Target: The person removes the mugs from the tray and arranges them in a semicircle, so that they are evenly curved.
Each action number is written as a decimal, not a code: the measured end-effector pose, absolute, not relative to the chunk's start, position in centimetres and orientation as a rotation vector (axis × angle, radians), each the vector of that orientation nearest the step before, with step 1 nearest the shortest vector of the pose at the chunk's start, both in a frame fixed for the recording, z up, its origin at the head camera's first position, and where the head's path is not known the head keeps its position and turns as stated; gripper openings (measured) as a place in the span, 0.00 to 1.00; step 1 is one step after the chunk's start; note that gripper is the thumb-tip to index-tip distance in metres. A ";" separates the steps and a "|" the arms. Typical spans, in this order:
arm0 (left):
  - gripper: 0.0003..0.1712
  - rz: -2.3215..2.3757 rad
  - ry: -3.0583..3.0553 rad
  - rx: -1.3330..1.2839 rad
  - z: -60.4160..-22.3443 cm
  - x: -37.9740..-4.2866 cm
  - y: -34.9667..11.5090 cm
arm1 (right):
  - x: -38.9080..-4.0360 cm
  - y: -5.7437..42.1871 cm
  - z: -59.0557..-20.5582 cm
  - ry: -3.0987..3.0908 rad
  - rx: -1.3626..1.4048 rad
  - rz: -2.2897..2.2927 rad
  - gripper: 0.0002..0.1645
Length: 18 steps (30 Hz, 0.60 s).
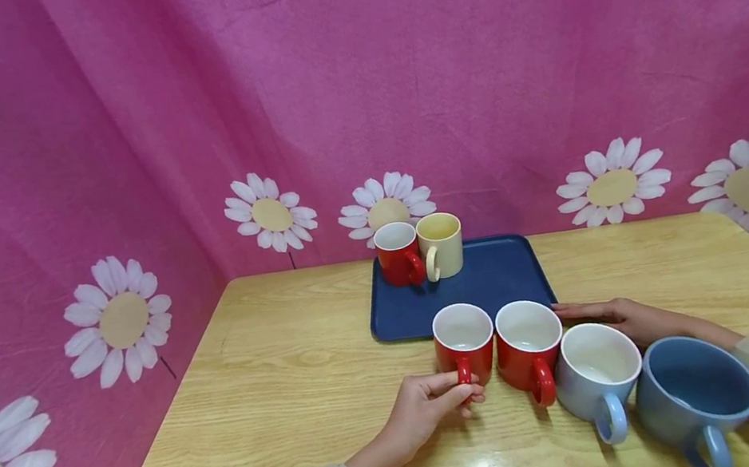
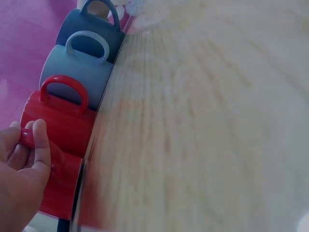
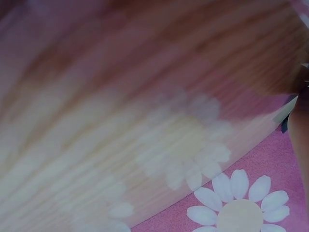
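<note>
With thumb and fingers, my left hand (image 1: pixel 422 414) grips the handle of a red mug (image 1: pixel 447 357), white inside, just in front of the blue tray (image 1: pixel 505 278). The left wrist view shows the fingers around that handle (image 2: pixel 57 162). A second red mug (image 1: pixel 516 362) stands close on its right, then a light blue mug (image 1: pixel 575 389) and a larger grey-blue mug (image 1: pixel 668 401), all with handles toward me. Behind these mugs, my right hand (image 1: pixel 625 319) reaches in with fingers extended, fingertips right at the tray's front right corner. The mugs partly cover this hand and forearm.
On the tray's back left part stand a red mug (image 1: pixel 397 266) and a cream mug (image 1: pixel 449 255), side by side. The wooden table (image 1: pixel 291 359) meets a pink flowered cloth (image 1: pixel 396 85) at its back and left edges.
</note>
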<state>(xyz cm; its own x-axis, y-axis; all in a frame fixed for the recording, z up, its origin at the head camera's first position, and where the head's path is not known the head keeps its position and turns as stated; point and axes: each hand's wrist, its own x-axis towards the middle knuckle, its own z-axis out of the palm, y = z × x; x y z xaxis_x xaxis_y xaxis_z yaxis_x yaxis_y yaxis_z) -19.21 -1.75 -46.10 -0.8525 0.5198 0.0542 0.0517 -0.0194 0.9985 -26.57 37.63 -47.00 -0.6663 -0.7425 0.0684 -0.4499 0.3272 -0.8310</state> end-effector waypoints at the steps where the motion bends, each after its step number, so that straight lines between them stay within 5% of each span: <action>1: 0.16 1.934 1.933 0.616 -46.1 -19.2 -1.7 | -26.6 37.7 -47.0 2.275 -1.060 -1.264 0.31; 18: 0.16 1.882 1.937 0.613 -46.4 -19.2 -1.5 | -26.3 37.3 -46.6 2.294 -1.047 -1.255 0.30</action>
<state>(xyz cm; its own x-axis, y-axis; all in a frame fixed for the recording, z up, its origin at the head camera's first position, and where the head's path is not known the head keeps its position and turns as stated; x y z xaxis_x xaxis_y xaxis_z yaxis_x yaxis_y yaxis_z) -19.16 -1.51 -46.35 -0.8367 0.5465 0.0362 0.0520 0.0135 0.9986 -26.26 37.32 -46.58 -0.6787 -0.7318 0.0624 -0.4473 0.3444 -0.8254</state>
